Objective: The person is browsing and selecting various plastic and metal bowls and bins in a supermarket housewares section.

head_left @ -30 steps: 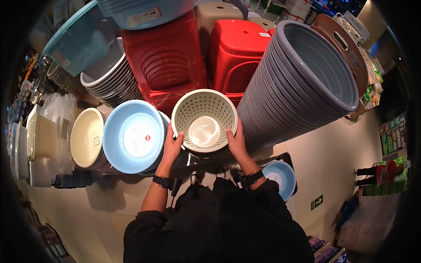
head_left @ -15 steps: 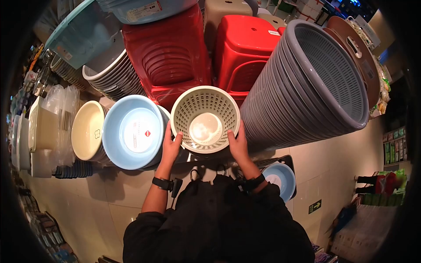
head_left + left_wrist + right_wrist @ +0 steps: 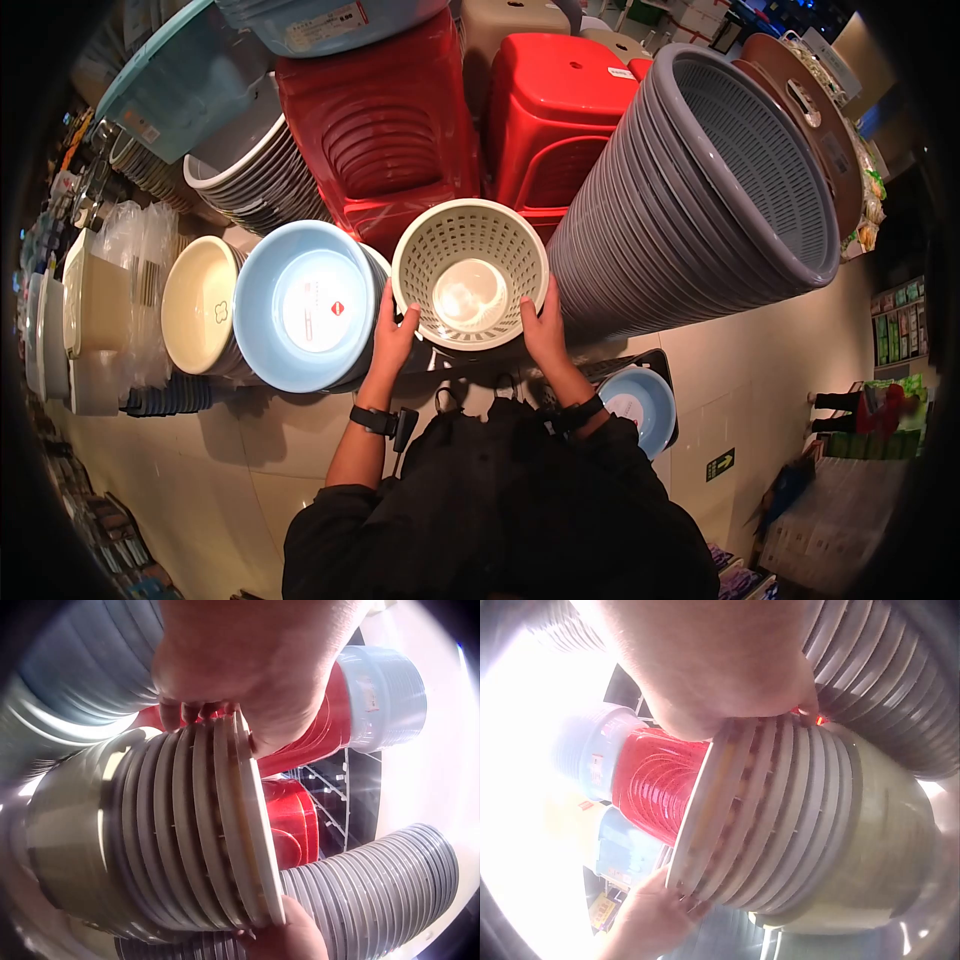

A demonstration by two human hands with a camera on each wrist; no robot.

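Observation:
A stack of nested pale olive perforated baskets (image 3: 470,225) stands before me; the head view looks down into the top one. Several rims show one under another in the left wrist view, with a smooth olive body (image 3: 71,832) beneath them. My left hand (image 3: 392,338) grips the left side, its thumb at the top rim and its fingers down the outside. On the opposite side my right hand (image 3: 544,335) holds the stack the same way. In the right wrist view the right hand (image 3: 712,667) lies along the rims, fingertips mostly hidden.
Blue basins (image 3: 300,355) and cream basins (image 3: 195,310) stand to the left. A tall leaning stack of grey baskets (image 3: 640,220) is close on the right. Red stools (image 3: 380,140) rise behind. Another blue basin (image 3: 655,410) sits low at the right.
Both hands keep their grip on the olive baskets. The head view has shifted slightly, so the grey stack appears farther right than a second ago.

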